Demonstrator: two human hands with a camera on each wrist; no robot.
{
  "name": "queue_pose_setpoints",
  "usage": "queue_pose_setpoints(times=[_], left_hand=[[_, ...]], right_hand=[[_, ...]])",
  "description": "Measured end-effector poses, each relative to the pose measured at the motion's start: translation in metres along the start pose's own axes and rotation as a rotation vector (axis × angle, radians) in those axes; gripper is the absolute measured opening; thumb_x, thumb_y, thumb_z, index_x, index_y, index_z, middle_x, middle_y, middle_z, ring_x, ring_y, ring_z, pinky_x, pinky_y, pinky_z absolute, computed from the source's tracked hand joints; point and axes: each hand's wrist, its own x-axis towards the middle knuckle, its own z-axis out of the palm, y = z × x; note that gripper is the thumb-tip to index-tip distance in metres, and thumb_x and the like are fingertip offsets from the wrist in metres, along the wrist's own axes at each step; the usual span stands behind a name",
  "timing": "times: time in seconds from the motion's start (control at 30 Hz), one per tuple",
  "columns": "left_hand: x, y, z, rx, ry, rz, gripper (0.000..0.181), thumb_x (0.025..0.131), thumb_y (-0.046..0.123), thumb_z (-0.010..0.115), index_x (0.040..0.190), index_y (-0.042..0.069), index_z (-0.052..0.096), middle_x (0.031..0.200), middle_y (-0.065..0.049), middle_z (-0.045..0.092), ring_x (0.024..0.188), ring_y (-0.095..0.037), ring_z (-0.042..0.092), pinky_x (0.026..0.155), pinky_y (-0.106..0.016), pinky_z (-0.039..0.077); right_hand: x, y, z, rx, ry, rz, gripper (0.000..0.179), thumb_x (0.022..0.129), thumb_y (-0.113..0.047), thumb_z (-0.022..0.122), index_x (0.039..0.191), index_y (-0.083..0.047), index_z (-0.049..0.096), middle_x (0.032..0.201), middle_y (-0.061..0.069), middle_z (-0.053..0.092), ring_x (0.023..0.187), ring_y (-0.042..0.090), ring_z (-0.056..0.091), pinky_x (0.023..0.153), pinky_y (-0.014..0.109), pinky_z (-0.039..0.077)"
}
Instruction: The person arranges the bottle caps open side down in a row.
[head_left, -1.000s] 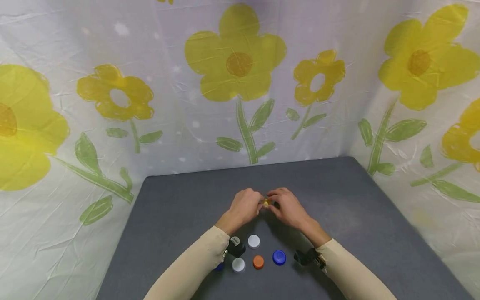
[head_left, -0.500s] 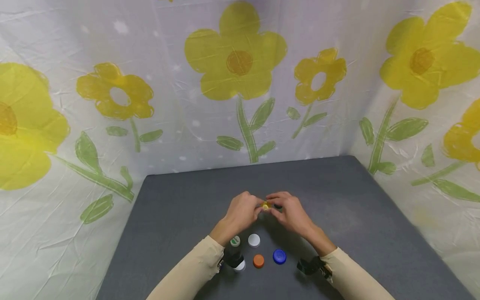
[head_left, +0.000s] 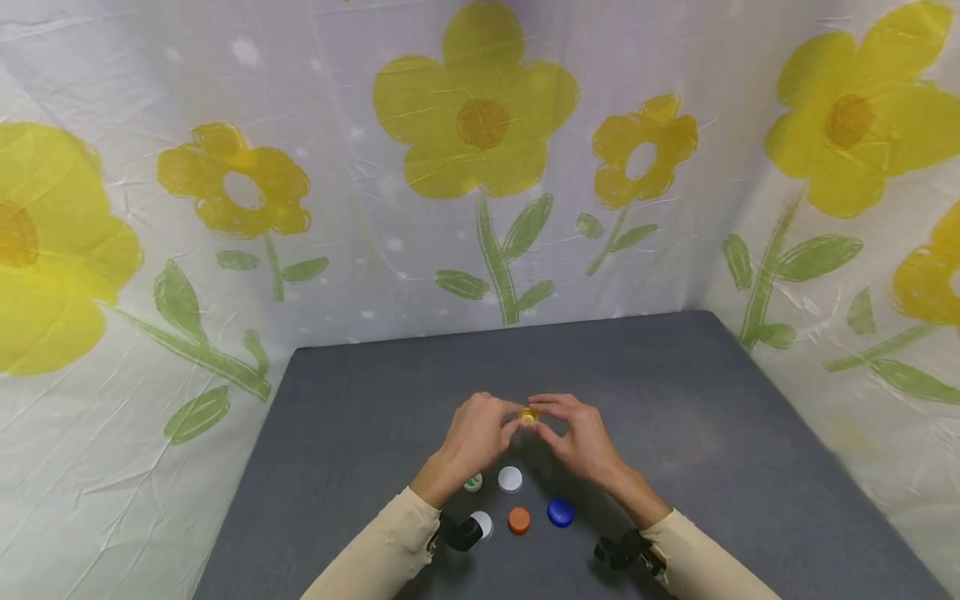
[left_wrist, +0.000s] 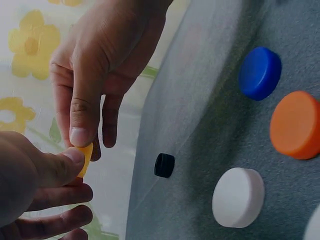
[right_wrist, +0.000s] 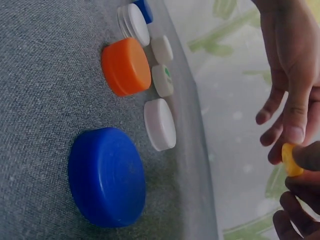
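A small yellow bottle cap (head_left: 528, 416) is held above the table between both hands. My left hand (head_left: 474, 433) pinches its left side with thumb and index finger. My right hand (head_left: 581, 437) grips the opposite edge the same way. In the left wrist view, thumbs of both hands meet on the yellow cap (left_wrist: 86, 157), with the left hand (left_wrist: 30, 180) at lower left and the right hand (left_wrist: 107, 60) above. In the right wrist view the yellow cap (right_wrist: 291, 160) appears partly covered by fingers.
On the grey table (head_left: 360, 400) lie an orange cap (head_left: 519, 520), a blue cap (head_left: 560, 512), a white cap (head_left: 510, 479) and a green-marked white cap (head_left: 472, 482). A black cap (left_wrist: 164, 165) lies farther off. Another blue cap (right_wrist: 144, 10) shows in the right wrist view. Flowered cloth hangs behind.
Both hands have come slightly nearer to me with the yellow cap, which shows more of its round face now. The left forearm has shifted left, over a white cap.
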Motion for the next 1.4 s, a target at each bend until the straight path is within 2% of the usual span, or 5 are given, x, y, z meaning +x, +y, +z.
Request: queue_pose_setpoints(times=[0.3,0.5,0.83,1.07,1.4], left_hand=[[-0.010,-0.002,0.003,0.021,0.014,0.065,0.030,0.088,0.032,0.078,0.115,0.020,0.076,0.108,0.005,0.076,0.094,-0.017,0.068,0.075,-0.036,0.058],[-0.014,-0.003,0.004,0.043,0.143,0.194,0.033,0.087,0.028,0.080,0.117,0.017,0.075,0.113,0.004,0.075,0.096,-0.016,0.067,0.079,-0.033,0.057],[-0.019,-0.005,0.011,-0.081,0.226,0.233,0.012,0.093,0.026,0.073,0.102,0.020,0.078,0.099,0.008,0.077,0.089,-0.012,0.067,0.076,-0.032,0.057],[-0.021,-0.004,0.013,-0.210,0.180,0.117,0.016,0.094,0.030,0.072,0.103,0.019,0.079,0.095,0.006,0.077,0.082,-0.010,0.068,0.068,-0.027,0.054],[-0.021,-0.010,0.012,-0.700,-0.050,-0.145,0.021,0.095,0.035,0.070,0.103,0.018,0.079,0.094,0.005,0.077,0.082,-0.010,0.072,0.068,-0.025,0.056]], right_hand=[[-0.006,0.001,-0.002,0.026,-0.007,-0.016,0.025,0.088,-0.019,0.079,0.112,-0.013,0.076,0.117,0.000,0.073,0.111,0.020,0.067,0.089,0.044,0.054],[-0.005,0.002,-0.010,0.168,-0.077,0.077,0.019,0.094,-0.025,0.072,0.112,-0.019,0.075,0.116,-0.005,0.072,0.103,0.017,0.070,0.082,0.038,0.058],[-0.008,0.002,-0.016,0.352,-0.209,0.222,0.020,0.100,-0.037,0.062,0.112,-0.029,0.074,0.111,-0.011,0.073,0.098,0.012,0.070,0.083,0.027,0.056],[-0.012,0.003,-0.016,0.302,-0.134,0.174,0.019,0.099,-0.034,0.064,0.114,-0.029,0.074,0.113,-0.010,0.072,0.099,0.016,0.070,0.083,0.030,0.056],[-0.012,0.009,-0.011,0.106,0.077,-0.236,0.051,0.077,-0.008,0.086,0.125,-0.015,0.070,0.120,-0.001,0.071,0.113,0.020,0.063,0.097,0.030,0.050]])
